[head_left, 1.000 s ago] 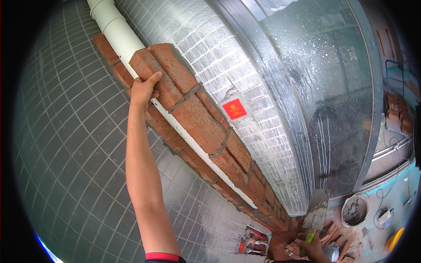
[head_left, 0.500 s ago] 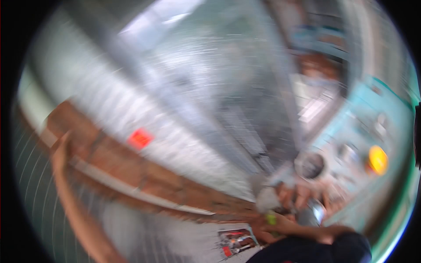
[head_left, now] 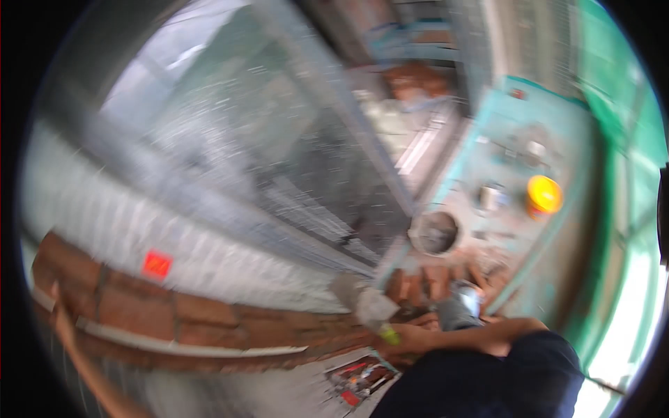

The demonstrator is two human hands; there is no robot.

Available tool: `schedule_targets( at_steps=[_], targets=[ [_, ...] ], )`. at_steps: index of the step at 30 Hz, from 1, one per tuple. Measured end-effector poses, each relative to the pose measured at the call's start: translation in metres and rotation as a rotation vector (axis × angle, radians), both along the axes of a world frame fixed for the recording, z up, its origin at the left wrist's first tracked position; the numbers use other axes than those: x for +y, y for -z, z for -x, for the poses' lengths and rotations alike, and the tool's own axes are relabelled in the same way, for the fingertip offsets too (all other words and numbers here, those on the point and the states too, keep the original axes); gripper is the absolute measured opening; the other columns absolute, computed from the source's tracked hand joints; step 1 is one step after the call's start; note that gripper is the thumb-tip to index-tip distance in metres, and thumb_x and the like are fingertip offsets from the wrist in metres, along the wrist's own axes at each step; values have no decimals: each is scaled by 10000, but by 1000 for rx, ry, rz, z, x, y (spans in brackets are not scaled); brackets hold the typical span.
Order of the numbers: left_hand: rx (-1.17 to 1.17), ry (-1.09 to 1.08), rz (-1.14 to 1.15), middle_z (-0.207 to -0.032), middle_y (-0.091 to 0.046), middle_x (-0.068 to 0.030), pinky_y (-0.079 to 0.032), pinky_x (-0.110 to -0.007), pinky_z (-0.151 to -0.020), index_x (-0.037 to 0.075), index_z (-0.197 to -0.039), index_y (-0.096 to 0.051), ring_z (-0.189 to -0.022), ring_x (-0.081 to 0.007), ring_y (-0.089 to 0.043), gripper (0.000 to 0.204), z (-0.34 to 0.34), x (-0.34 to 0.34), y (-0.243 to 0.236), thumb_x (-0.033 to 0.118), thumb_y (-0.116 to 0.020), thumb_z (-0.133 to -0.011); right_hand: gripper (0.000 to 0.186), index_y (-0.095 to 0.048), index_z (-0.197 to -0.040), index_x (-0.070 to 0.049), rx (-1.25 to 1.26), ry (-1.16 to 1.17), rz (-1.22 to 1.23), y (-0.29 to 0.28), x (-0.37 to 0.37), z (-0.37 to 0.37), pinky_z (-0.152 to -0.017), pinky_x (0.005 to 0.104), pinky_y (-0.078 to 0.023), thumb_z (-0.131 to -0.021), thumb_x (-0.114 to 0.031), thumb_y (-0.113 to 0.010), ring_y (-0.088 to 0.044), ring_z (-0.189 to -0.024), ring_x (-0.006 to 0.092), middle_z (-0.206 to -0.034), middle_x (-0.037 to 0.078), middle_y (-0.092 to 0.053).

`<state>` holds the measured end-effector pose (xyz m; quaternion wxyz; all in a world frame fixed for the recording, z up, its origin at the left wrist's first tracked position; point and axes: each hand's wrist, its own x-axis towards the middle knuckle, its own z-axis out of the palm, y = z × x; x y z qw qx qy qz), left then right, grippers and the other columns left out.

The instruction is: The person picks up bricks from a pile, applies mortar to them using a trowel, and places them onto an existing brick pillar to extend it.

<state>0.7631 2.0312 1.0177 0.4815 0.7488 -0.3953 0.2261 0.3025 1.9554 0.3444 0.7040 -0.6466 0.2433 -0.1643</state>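
My right hand (head_left: 411,340) is closed around the yellow-green handle (head_left: 390,336) of a trowel. Its pale, squarish blade (head_left: 378,308) lies over the right end of a brick course (head_left: 203,317), next to a grey lump that may be mortar. Far to the left, my left hand (head_left: 60,301) reaches to the other end of the course, at its front edge. That hand is small and smeared, so its fingers do not show clearly. A white strip (head_left: 132,337) runs along the front of the bricks.
Loose bricks (head_left: 437,281) and a round bucket with grey contents (head_left: 437,233) are on a platform (head_left: 557,118) at right, with a yellow bucket (head_left: 543,195) beyond. Green netting (head_left: 627,139) hangs outside. A tray of tools (head_left: 359,380) is below; a red tag (head_left: 157,265) marks the pale wall.
The whole view has swung, so the buckets, platform and red tag sit farther left. My right hand still grips the trowel, and my left arm still reaches to the far left.
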Motion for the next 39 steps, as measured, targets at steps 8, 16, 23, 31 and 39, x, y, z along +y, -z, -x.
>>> schedule_targets(
  at_steps=[8, 16, 23, 31, 39],
  targets=[
    [-134, -1, 211, -1139, -593, -161, -584, -326, -668, 23, -1422, -258, -884, -224, -649, 755, 75, -29, 29, 235, -712, -857, 435, -556, -1142, -23, -141, -42, 237, -153, -34, -22, -718, 389, -506, -906, -378, -645, -663, -795, 258, -875, 170, -659],
    [-161, -78, 123, -1297, -556, -183, -583, -314, -753, 61, -1502, -259, -988, -234, -652, 810, 73, -15, 32, 293, -708, -869, 390, -470, -1034, -13, -492, -162, 626, -326, -56, -121, -610, 375, -473, -955, -379, -581, -627, -672, 257, -720, 130, -605],
    [-97, -158, 53, -1284, -566, -186, -582, -322, -696, 74, -1508, -255, -897, -218, -677, 823, 82, -13, 30, 325, -711, -870, 456, -504, -1112, 29, -524, -173, 655, -366, -66, -153, -706, 487, -479, -937, -383, -591, -623, -829, 446, -895, 266, -632],
    [-153, -169, 42, -1091, -609, -111, -521, -281, -613, 116, -1518, -280, -688, -151, -596, 623, 71, -6, 26, 122, -564, -964, 435, -477, -1213, 25, -606, 85, 906, -412, -52, -202, -590, 474, -535, -944, -303, -570, -661, -829, 351, -964, 246, -622],
    [-49, -73, -146, -844, -623, -54, -456, -269, -556, 129, -1550, -185, -634, -125, -553, 752, 76, 7, 13, -51, -512, -898, 493, -383, -1278, 105, -632, 212, 923, -438, -19, -277, -540, 387, -561, -846, -46, -566, -650, -749, 339, -1030, 240, -499]
  ],
)
